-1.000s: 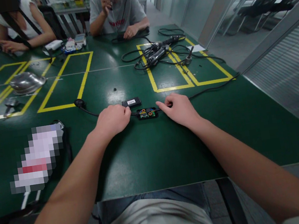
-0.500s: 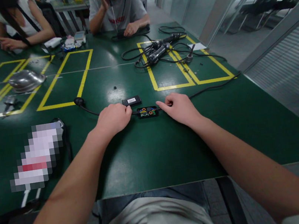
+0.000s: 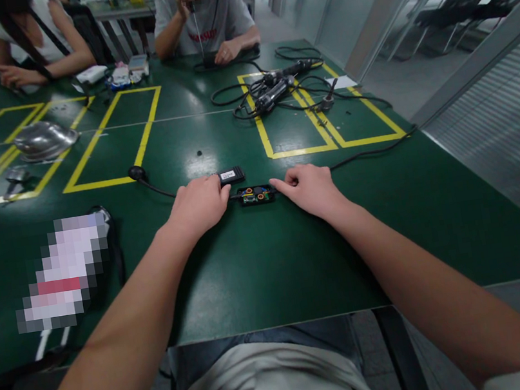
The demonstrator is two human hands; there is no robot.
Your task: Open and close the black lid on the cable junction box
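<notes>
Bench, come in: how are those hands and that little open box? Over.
Left hand and right hand at the cord, either side; grip unclear. Black case between them, open, circuit board showing. Labelled black piece just beyond, partly hidden by left hand.

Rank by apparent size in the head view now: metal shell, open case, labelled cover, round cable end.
1. Metal shell
2. Open case
3. Round cable end
Unsure: labelled cover, partly hidden by the left hand.

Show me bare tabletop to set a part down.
Bare tabletop lies between the left forearm and right forearm, short of the open circuit box. Another patch: right of the right forearm, below the black cable. Crowded: around the box, with left hand, right hand and labelled black piece close; farther back, tangled cables.
</notes>
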